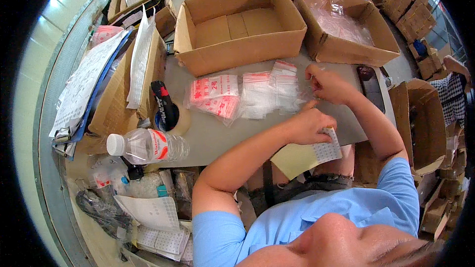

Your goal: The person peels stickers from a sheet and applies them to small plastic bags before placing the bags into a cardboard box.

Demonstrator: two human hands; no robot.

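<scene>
Left hand (314, 125) clamps the sticker sheet (308, 155); just farther, the right hand (334, 87) curls, hold unclear; labelling clear bags (258, 96) seems underway, next needing precise placement

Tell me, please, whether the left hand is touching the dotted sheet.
Touching: the head view shows the left hand gripping the dotted sheet at its upper edge.
</scene>
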